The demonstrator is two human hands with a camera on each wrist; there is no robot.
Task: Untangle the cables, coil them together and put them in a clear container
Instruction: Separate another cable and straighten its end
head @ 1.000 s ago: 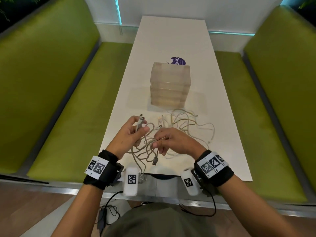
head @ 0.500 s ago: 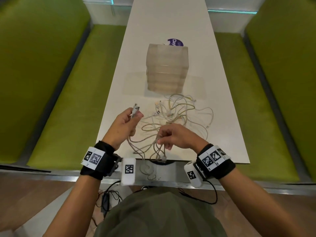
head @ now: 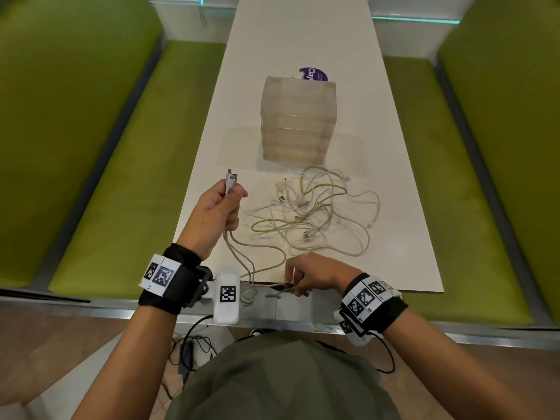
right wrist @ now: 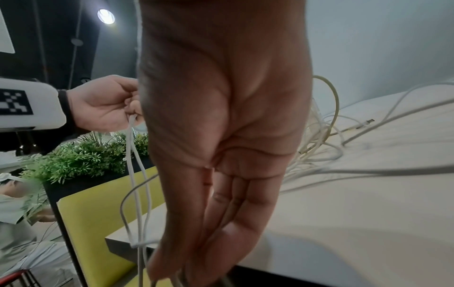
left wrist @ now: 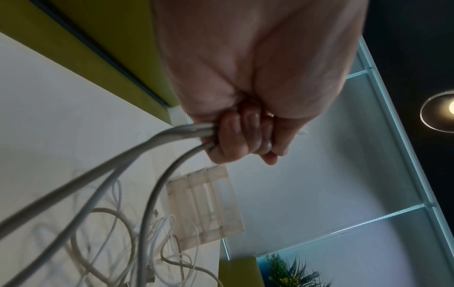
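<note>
- Green upholstered benches (head: 100, 165) flank both long sides of one narrow white table (head: 303, 40).
- One clear container (head: 298, 121), ribbed and seemingly made of stacked tiers, stands mid-table, with a purple sticker (head: 315, 74) just behind it.
- One tangled pile of cables (head: 315, 213), white and yellowish, lies between the container and the near edge; how many cables it holds cannot be counted.
- Raised above the table's left edge, the left hand (head: 216, 212) is fisted round a grey cable bundle (head: 231, 184); three strands leave the fist in the left wrist view, and two plugs stick out on top.
- At the near edge, the right hand (head: 315, 274) has its fingers curled down among the strands hanging off the table; whether it grips one or only guides them I cannot tell.
- Judged step: untangling, with one grey cable being drawn free and gathered.
- Next move likely calls for running the right hand down to the loose end, freeing it from the pile without tightening knots, then looping it into the left fist.
</note>
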